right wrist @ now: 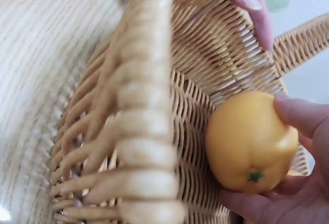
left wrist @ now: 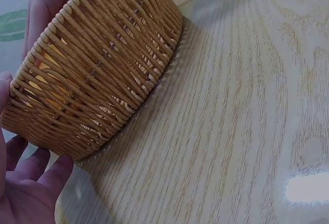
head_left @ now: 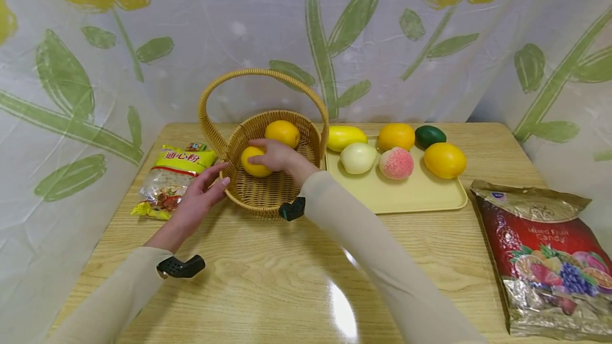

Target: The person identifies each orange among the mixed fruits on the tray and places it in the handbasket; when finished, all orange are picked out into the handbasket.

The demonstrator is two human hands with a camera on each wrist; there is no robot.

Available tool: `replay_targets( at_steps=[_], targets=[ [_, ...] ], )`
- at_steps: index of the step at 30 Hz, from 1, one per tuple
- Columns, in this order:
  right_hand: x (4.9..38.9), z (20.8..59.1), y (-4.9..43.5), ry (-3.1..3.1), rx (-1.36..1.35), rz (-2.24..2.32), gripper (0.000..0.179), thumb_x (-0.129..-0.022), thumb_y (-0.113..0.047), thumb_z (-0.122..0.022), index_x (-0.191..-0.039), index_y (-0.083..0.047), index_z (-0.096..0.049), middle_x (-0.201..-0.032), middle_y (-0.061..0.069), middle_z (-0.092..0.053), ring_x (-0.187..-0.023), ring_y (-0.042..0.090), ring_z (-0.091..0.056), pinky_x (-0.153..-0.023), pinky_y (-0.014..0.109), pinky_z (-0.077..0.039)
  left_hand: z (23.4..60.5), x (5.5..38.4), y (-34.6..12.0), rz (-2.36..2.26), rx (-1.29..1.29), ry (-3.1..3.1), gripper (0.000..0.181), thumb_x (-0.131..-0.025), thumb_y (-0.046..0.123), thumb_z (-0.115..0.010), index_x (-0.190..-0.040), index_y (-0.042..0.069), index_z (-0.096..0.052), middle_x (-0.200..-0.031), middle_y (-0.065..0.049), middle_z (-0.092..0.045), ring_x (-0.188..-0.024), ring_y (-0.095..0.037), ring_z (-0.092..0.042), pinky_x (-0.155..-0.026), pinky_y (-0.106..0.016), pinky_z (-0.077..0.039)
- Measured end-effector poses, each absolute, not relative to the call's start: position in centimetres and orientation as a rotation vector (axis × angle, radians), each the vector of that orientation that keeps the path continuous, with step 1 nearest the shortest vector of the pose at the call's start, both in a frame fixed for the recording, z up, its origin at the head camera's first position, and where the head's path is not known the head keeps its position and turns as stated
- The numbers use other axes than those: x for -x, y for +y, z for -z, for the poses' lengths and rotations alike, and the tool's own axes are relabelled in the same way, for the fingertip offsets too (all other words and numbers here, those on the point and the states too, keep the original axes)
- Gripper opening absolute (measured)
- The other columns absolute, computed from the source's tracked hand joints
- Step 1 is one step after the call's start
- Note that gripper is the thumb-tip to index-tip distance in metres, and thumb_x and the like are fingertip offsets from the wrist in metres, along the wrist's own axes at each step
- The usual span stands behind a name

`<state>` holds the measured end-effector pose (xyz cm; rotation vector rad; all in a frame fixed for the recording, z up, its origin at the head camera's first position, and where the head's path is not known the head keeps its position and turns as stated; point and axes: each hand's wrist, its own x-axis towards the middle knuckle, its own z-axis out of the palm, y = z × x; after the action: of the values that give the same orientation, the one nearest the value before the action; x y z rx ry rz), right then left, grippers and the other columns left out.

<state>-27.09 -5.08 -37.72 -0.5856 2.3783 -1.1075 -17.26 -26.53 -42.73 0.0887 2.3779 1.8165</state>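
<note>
A wicker basket (head_left: 253, 207) with a tall arched handle stands on the table. Reaching inside it, my right hand (head_left: 274, 155) grips a toy orange (head_left: 255, 162) at the basket's left side. The right wrist view shows the thumb and fingers around this orange (right wrist: 249, 142), with its green star-shaped stem mark facing the camera. Behind it in the basket lies another orange-yellow fruit (head_left: 282, 133). My left hand (head_left: 203, 192) holds the basket's left rim. In the left wrist view, its fingers (left wrist: 54, 175) press against the woven outer wall.
Right of the basket, a pale yellow tray (head_left: 406, 198) bears several toy fruits, including a pink peach (head_left: 396, 163) and a dark green fruit (head_left: 430, 136). A pasta bag (head_left: 174, 174) lies left of the basket. A red candy bag (head_left: 550, 259) lies at the right.
</note>
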Motion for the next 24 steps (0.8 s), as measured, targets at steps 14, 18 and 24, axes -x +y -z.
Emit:
replay_targets(
  at_steps=[14, 18, 24],
  targets=[
    [26.8, 37.6, -5.5, 2.406, 0.594, 1.138, 0.053, -0.100, -0.024, -0.057, -0.150, -0.016, -0.042, -0.150, 0.007, -0.043, -0.138, 0.022, -0.039, -0.115, 0.036, -0.032, 42.8, 17.3, -26.6, -1.817, -0.102, 2.381, 0.061, -0.101, 0.039, -0.052, -0.152, 0.012, -0.033, -0.161, -0.010, -0.017, -0.145, -0.031, -0.022, -0.101, -0.030, -0.047],
    [27.0, 37.4, -5.2, 2.440, 0.665, 1.052, 0.054, -0.101, -0.023, -0.057, -0.151, -0.018, -0.039, -0.152, 0.005, -0.041, -0.138, 0.021, -0.039, -0.114, 0.035, -0.033, 42.8, 17.3, -26.6, -1.832, -0.110, 2.373, 0.056, -0.103, 0.033, -0.051, -0.152, 0.013, -0.034, -0.161, -0.010, -0.017, -0.145, -0.031, -0.022, -0.098, -0.024, -0.048],
    [26.3, 36.0, -3.6, 2.430, 0.778, 1.029, 0.052, -0.102, -0.027, -0.054, -0.151, -0.022, -0.039, -0.152, 0.001, -0.041, -0.139, 0.020, -0.037, -0.115, 0.037, -0.032, 42.9, 17.3, -26.5, -1.831, -0.101, 2.364, 0.058, -0.102, 0.036, -0.052, -0.152, 0.013, -0.033, -0.161, -0.010, -0.017, -0.145, -0.031, -0.023, -0.099, -0.025, -0.048]
  ],
)
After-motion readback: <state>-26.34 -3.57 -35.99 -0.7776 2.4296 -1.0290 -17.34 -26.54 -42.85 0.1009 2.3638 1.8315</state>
